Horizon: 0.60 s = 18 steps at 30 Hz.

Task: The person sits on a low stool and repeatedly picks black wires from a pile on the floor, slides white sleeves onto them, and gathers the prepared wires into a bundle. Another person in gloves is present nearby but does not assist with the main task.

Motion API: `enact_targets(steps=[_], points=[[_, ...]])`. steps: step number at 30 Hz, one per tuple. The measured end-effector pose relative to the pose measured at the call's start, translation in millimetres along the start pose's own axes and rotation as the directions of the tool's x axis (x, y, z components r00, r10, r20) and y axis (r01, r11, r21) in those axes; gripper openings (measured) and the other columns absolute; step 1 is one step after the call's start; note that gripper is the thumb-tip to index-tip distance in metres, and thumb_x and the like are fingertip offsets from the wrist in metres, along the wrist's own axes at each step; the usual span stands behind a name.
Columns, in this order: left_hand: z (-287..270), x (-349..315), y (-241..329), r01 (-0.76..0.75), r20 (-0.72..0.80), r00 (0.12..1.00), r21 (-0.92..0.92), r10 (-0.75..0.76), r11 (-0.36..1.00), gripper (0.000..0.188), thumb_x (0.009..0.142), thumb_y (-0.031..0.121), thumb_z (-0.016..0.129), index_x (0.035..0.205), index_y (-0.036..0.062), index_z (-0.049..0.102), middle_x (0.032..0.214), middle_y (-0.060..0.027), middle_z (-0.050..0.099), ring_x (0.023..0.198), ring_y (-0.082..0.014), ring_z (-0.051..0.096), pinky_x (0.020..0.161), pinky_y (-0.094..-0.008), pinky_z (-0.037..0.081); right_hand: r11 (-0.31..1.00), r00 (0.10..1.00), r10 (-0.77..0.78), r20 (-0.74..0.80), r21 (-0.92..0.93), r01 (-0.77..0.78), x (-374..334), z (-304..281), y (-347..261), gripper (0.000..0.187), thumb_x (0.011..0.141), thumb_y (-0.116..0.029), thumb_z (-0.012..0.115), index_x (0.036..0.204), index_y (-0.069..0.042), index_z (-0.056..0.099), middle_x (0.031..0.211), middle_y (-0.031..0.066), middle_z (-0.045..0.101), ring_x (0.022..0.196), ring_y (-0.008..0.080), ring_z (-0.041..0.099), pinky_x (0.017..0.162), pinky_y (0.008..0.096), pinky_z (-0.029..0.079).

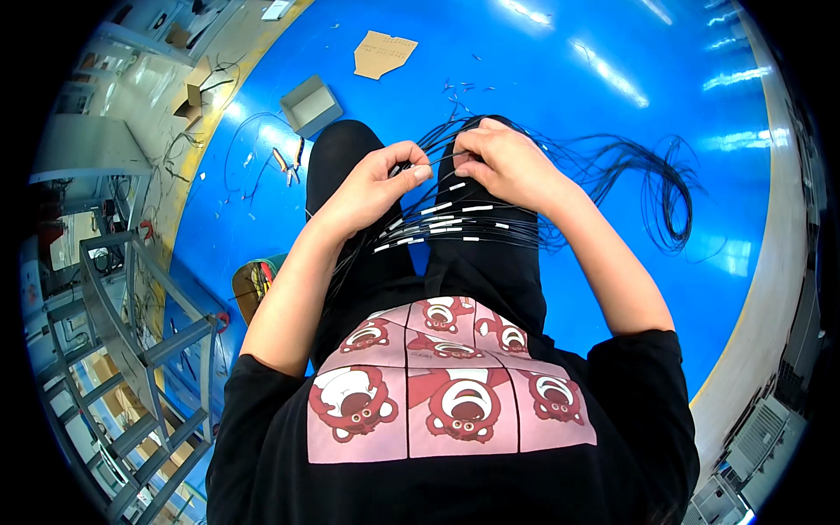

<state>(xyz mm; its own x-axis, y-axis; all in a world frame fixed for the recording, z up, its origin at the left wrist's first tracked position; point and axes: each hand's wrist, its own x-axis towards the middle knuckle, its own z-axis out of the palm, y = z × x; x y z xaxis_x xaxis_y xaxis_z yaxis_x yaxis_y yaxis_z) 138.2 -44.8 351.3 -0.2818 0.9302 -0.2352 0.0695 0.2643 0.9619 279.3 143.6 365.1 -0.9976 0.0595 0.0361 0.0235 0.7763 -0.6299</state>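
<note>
glossy blue floor [560, 79] with light glare, pale yellow border strip [770, 289], grey metal step ladder [131, 350] left

Fingertips of right hand [512, 166] curled under, hidden among thin black wires [612, 166]; exact strand pinched not readable. Left hand [376, 184] thumb covers its pinch point. White labels [455, 210] too small to read. Cutters (or pliers) [289, 164] on blue floor [569, 79] indistinct. Metal rack [131, 350] blurred at rim.
</note>
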Motion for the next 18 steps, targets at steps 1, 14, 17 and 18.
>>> enact_targets(steps=[1,14,17,18], points=[[0,1,-3,-0.020,-0.006,1.000,0.009,0.020,1.000,0.017,0.095,0.025,0.060,0.094,0.0082,0.059,0.079,0.0065,0.053,0.068,-0.0011,0.041,0.058,-0.0186,0.033,1.000,0.999,0.017,0.027,0.020,-0.017,2,-3,-1,0.010,0.082,-0.013,0.067,0.085,-0.004,0.062,0.082,0.0089,0.062,0.090,0.0256,0.056,0.078,0.0374,0.047],[-6,0,7,0.065,0.127,0.990,-0.032,-0.061,0.997,0.018,0.095,0.026,0.060,0.094,0.0089,0.056,0.084,0.0025,0.061,0.063,-0.0012,0.041,0.055,-0.0179,0.033,0.994,0.992,0.094,0.089,0.041,-0.098,21,-24,-9,0.017,0.082,-0.018,0.069,0.092,-0.005,0.064,0.084,0.0102,0.060,0.089,0.0280,0.057,0.079,0.0376,0.045],[-5,-3,-5,0.081,0.001,0.997,-0.121,-0.082,0.989,0.016,0.096,0.025,0.060,0.094,0.0101,0.054,0.083,0.0025,0.060,0.061,-0.0015,0.040,0.054,-0.0175,0.032,0.978,0.944,-0.165,-0.285,-0.170,0.120,12,-2,-12,0.016,0.079,-0.013,0.069,0.092,-0.007,0.063,0.085,0.0084,0.058,0.087,0.0274,0.057,0.078,0.0376,0.044],[-3,-5,-6,0.097,-0.017,0.995,-0.173,-0.102,0.980,0.014,0.097,0.024,0.059,0.093,0.0113,0.053,0.080,0.0045,0.056,0.062,-0.0012,0.039,0.054,-0.0175,0.032,0.969,0.934,-0.207,-0.291,-0.192,0.155,6,3,-23,0.015,0.078,-0.012,0.068,0.092,-0.008,0.063,0.085,0.0075,0.058,0.087,0.0267,0.056,0.077,0.0376,0.044]])
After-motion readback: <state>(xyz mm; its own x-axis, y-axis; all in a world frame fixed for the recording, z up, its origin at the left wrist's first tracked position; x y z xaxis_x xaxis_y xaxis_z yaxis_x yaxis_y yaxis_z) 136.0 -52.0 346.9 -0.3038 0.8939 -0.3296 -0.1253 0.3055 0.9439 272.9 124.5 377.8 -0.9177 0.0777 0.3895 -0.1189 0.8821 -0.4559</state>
